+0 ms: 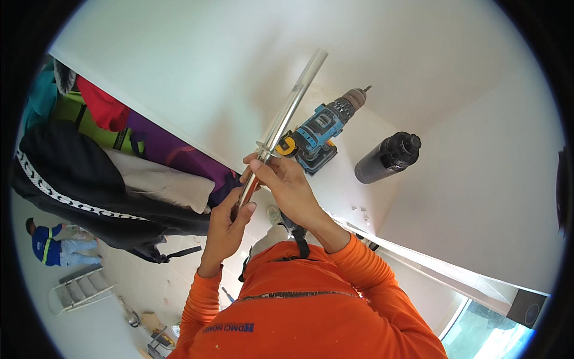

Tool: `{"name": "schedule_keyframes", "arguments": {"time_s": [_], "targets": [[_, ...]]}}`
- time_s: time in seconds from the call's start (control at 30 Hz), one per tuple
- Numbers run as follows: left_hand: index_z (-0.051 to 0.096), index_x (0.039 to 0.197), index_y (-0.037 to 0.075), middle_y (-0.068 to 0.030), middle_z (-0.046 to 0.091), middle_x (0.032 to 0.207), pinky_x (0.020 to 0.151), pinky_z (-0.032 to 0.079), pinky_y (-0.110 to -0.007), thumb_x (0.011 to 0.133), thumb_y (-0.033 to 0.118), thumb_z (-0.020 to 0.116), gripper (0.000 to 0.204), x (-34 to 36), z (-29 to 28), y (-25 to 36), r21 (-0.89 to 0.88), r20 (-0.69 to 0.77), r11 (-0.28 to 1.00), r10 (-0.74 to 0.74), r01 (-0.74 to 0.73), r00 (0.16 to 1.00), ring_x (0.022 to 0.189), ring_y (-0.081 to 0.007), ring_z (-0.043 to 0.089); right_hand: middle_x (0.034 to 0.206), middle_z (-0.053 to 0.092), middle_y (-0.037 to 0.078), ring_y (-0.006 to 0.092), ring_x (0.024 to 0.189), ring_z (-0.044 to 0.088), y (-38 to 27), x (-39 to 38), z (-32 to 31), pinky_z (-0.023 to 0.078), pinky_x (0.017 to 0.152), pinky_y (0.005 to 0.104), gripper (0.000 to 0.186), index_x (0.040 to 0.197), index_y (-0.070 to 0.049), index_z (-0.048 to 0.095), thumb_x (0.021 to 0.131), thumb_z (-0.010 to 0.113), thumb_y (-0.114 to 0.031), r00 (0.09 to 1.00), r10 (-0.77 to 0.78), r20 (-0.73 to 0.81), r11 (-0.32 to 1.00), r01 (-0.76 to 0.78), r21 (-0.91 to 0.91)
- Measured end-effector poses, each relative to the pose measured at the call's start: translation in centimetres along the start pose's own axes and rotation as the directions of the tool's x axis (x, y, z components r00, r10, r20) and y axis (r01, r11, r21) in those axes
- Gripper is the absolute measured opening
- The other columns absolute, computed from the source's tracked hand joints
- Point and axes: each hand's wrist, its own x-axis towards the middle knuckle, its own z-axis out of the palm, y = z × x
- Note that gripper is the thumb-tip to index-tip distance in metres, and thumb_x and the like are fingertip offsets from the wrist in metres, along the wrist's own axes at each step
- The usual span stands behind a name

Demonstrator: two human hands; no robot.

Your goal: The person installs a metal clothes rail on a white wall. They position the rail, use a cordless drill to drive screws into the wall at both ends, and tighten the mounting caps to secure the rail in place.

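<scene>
A shiny metal tube [294, 103] with a round flange [266, 149] around it slants up and away in front of me. My left hand [229, 226] grips its lower end, thumb along the side. Higher up, my right hand [286, 182] is closed around the tube just below the flange, with the thumb pressed on it. Right behind the tube, a blue and black cordless drill [323, 130] lies on the white ledge, its bit toward the upper right. A yellow tape measure [286, 145] sits by the drill, partly hidden by the tube.
A black bottle [387, 158] stands on the white ledge [359, 206] right of the drill. At left, bags and clothes hang, including a black backpack [78, 179]. Beyond them are a person in blue [49, 244] and a step ladder [82, 289]. Tools lie on the floor at lower left.
</scene>
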Motion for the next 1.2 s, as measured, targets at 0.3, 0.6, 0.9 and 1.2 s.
{"name": "schedule_keyframes", "arguments": {"time_s": [0.3,0.6,0.9,1.2], "targets": [[0.067,0.123,0.001,-0.0025,0.057,0.07,0.06,0.044,-0.03,0.104,0.03,0.062,0.035,3.4,0.5,-8.1,-0.022,-0.045,0.978,-0.208,0.207,0.977,0.063,-0.0123,0.054,0.109,0.072,0.017,0.0229,0.103,0.071,8.8,-0.7,-3.7,0.055,0.091,0.0333,0.044,0.133,0.006,0.06,0.106,0.062,-0.029,0.978,0.173,-0.119,0.91,-0.205,-0.361],[0.062,0.125,-0.001,-0.0228,0.07,0.082,0.072,0.051,-0.05,0.102,0.015,0.059,0.028,15.7,5.0,-13.8,0.438,-0.122,0.896,-0.013,0.066,0.992,0.075,-0.0411,0.069,0.088,0.07,0.011,0.0186,0.08,0.068,7.5,-4.0,-9.3,0.055,0.075,0.0335,0.024,0.113,0.003,0.066,0.096,0.072,-0.013,0.836,-0.331,-0.438,0.744,-0.054,-0.666],[0.061,0.129,0.002,-0.0211,0.065,0.11,0.085,0.055,-0.051,0.095,0.008,0.064,0.035,18.1,7.8,-15.5,0.648,-0.151,0.76,0.182,-0.041,0.972,0.101,-0.0417,0.066,0.123,0.065,0.022,0.0337,0.116,0.067,5.4,1.1,-9.9,0.052,0.098,0.0438,0.071,0.14,0.004,0.045,0.083,0.083,-0.012,0.765,-0.479,-0.43,0.668,-0.001,-0.745],[0.062,0.129,-0.006,-0.0175,0.062,0.109,0.095,0.052,-0.044,0.086,0.001,0.062,0.044,17.2,8.4,-16.8,0.778,-0.147,0.606,0.432,-0.166,0.89,0.11,-0.0342,0.06,0.097,0.065,0.008,0.0175,0.087,0.062,3.7,4.1,-7.1,0.05,0.086,0.0326,0.038,0.122,0.002,0.058,0.098,0.075,-0.022,0.611,-0.586,-0.533,0.736,0.125,-0.665]]}}
